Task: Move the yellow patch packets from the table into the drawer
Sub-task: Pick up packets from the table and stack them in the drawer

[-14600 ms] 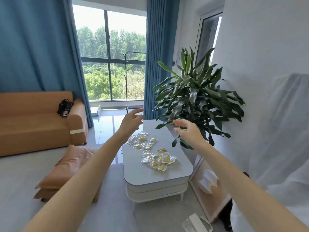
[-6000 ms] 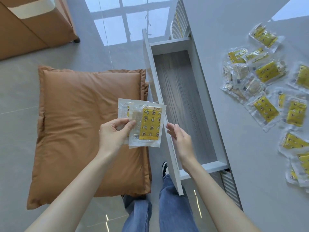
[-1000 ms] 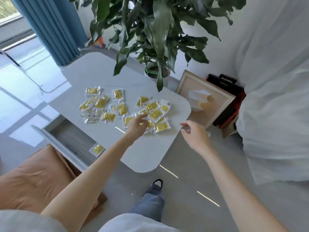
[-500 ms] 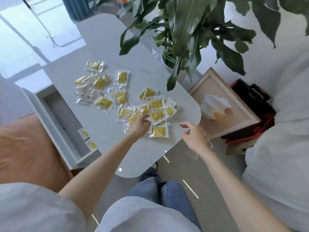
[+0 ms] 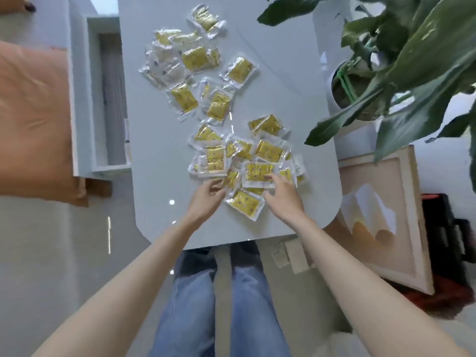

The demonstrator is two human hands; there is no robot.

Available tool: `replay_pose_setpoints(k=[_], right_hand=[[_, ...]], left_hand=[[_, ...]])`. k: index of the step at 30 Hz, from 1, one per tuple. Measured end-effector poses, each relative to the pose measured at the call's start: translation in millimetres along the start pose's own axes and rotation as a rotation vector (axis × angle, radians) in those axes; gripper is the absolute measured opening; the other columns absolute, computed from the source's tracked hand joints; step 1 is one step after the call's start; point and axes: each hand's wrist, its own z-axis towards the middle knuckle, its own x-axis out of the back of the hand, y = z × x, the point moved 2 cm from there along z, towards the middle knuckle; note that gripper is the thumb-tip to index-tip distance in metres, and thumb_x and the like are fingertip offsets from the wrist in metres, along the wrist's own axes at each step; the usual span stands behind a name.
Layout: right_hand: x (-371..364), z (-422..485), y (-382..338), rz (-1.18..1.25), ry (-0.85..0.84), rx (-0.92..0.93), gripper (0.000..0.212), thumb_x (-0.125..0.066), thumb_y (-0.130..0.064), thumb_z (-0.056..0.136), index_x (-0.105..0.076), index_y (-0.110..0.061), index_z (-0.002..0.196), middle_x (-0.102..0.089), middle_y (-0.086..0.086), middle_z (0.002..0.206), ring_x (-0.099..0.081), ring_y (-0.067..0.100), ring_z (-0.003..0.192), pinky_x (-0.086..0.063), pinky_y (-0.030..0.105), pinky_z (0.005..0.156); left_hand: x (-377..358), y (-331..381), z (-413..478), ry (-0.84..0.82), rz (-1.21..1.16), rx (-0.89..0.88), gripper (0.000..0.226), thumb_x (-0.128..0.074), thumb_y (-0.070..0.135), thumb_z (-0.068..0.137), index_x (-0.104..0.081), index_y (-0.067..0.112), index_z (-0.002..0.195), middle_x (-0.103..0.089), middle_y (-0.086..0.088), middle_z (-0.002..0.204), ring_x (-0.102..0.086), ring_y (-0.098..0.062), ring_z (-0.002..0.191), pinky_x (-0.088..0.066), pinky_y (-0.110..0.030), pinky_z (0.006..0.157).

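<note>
Several yellow patch packets in clear wrappers lie on the white table (image 5: 159,202), in a near cluster (image 5: 268,150) and a far cluster (image 5: 193,57). My left hand (image 5: 206,197) is at the near cluster's front edge, and its fingertips pinch a small packet (image 5: 231,179). My right hand (image 5: 283,194) rests with straight fingers on a packet (image 5: 257,171). One packet (image 5: 244,203) lies between the two hands. The open drawer (image 5: 113,99) sticks out from the table's left side. The table edge hides most of what is inside it.
A potted plant (image 5: 412,60) stands at the table's right, with leaves hanging over the corner. A framed picture (image 5: 381,215) and a black and red case (image 5: 448,240) sit on the floor to the right. An orange cushion (image 5: 33,112) lies left of the drawer.
The view has swung to look straight down at the table. My right hand has come from beyond the table edge onto the near packets. My left hand stays at the same cluster.
</note>
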Motion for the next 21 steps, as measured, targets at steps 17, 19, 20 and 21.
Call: replay_pose_setpoints(k=[17, 19, 20, 21], right_hand=[[-67.0, 143.7, 54.0, -0.482, -0.117, 0.288, 0.067, -0.062, -0.022, 0.088, -0.029, -0.019, 0.147, -0.033, 0.001, 0.15, -0.027, 0.023, 0.138, -0.027, 0.038, 0.112], [-67.2, 148.5, 56.6, -0.535, -0.054, 0.324, 0.069, -0.065, -0.021, 0.085, -0.032, -0.02, 0.145, -0.039, 0.002, 0.144, -0.032, 0.024, 0.131, -0.032, 0.037, 0.107], [-66.8, 149.6, 57.8, -0.548, -0.024, 0.338, 0.07, -0.067, -0.02, 0.083, -0.033, -0.02, 0.144, -0.042, 0.003, 0.14, -0.035, 0.025, 0.128, -0.034, 0.036, 0.104], [-66.4, 150.3, 59.0, -0.546, -0.002, 0.346, 0.071, -0.069, -0.02, 0.081, -0.034, -0.019, 0.143, -0.044, 0.004, 0.136, -0.037, 0.025, 0.125, -0.035, 0.035, 0.102]], left_hand=[[-116.1, -93.2, 85.4, 0.322, -0.689, 0.579, 0.059, -0.072, 0.025, 0.081, -0.041, 0.01, 0.13, -0.049, -0.006, 0.128, -0.053, -0.022, 0.107, -0.05, -0.036, 0.082], [-120.1, -97.8, 91.7, 0.374, -0.716, 0.601, 0.054, -0.074, 0.021, 0.079, -0.043, 0.01, 0.122, -0.051, -0.006, 0.121, -0.054, -0.021, 0.099, -0.05, -0.035, 0.079], [-122.2, -99.8, 93.2, 0.388, -0.724, 0.617, 0.052, -0.076, 0.019, 0.078, -0.044, 0.01, 0.119, -0.053, -0.006, 0.118, -0.054, -0.021, 0.096, -0.052, -0.037, 0.081], [-124.3, -101.4, 93.9, 0.398, -0.73, 0.632, 0.05, -0.076, 0.018, 0.077, -0.045, 0.01, 0.115, -0.054, -0.005, 0.116, -0.055, -0.021, 0.092, -0.053, -0.039, 0.084]])
